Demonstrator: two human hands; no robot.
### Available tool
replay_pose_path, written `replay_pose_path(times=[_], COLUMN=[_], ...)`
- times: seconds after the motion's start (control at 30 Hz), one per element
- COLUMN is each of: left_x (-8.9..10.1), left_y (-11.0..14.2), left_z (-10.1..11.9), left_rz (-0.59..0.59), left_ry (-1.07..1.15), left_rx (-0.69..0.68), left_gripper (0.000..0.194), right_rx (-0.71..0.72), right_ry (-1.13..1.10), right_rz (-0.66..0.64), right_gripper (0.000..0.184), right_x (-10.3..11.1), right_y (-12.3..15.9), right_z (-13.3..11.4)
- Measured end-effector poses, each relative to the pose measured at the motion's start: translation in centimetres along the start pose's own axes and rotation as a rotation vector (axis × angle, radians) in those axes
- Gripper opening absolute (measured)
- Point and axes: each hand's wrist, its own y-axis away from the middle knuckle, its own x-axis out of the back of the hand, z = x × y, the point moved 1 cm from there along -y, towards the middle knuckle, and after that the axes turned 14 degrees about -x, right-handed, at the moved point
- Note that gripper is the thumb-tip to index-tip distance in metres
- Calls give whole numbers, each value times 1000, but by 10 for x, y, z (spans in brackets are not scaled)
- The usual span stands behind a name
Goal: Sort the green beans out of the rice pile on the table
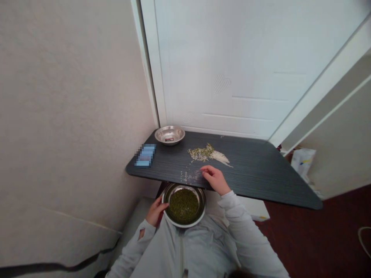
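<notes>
A white door (246,58) is standing along the far edge of a dark table (269,170). Just off the near edge, toward the left, a metal bowl (202,206) of small green beans (183,206) is sitting low by my pale clothes (203,241), probably to be within easy reach. Another metal bowl (171,132) is standing at the far left corner, seemingly out of my way. My left hand (156,211) is grasping the bean bowl's left rim, likely steadying it. My right hand (214,180) is curling its fingers down by the near edge; I cannot tell whether they are pinching anything. A pixelated, phone-like object (145,155) is lying by the left edge. Nearer the far edge, a green-and-white heap (201,153) is adjoining a pale heap (220,157). Loose pale grains (191,177) are lying beside my right fingertips. I am counting 1 table, 2 bowls, 1 phone-like object, 2 heaps; the grains are too small to count.
</notes>
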Motion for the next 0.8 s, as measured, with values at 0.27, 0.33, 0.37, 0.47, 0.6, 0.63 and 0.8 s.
replay_pose_path(times=[0.27, 0.33, 0.37, 0.47, 0.6, 0.63, 0.8], left_x=[-3, -2, -2, 0, 1, 1, 2], left_y=[0, 0, -1, -2, -3, -3, -5], left_z=[7, 7, 8, 8, 7, 7, 6], left_rz=[2, -6, -8, -19, -3, 0, -34], left_ry=[-92, -138, -157, -178, -205, -215, -229], left_rx=[-25, -28, -25, -19, -18, -17, -7], left_gripper=[38, 37, 37, 36, 35, 35, 36], right_rx=[-29, -35, -36, -23, -11, -13, -31], right_ry=[-59, -58, -55, -49, -34, -32, -50], right_rz=[112, 115, 109, 77, 96, 112, 181], right_gripper=[20, 18, 17, 17, 17, 18, 19], right_x=[2, 4, 4, 5, 4, 4, 5], right_y=[-1, 1, 2, 6, 8, 7, 7], right_z=[1, 0, -1, -4, -5, -5, -4])
